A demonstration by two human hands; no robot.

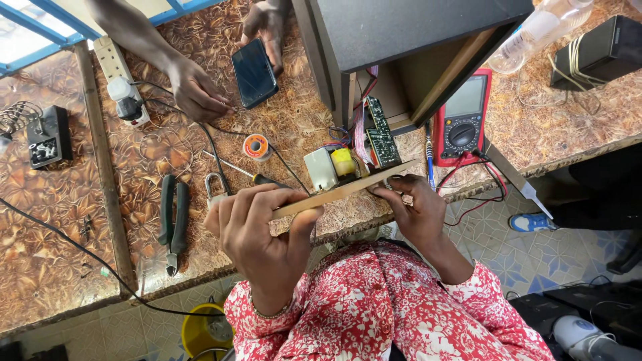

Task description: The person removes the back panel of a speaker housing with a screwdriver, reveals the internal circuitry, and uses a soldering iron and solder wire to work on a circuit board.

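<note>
I hold a tan circuit board (348,188) edge-on above the table's front edge. My left hand (257,230) grips its left end and my right hand (416,206) pinches its right end. On the board sit a white boxy part (320,169), a yellow round part (344,161) and green daughter boards (381,137). Ribbon cable and wires run from it up into a dark open casing (408,40).
A red multimeter (461,117) lies right of the casing. Green-handled pliers (174,220), a padlock (215,187), a solder spool (255,146) and a screwdriver (257,177) lie on the patterned table. Another person's hands (197,90) hold a phone (254,72) at the far side.
</note>
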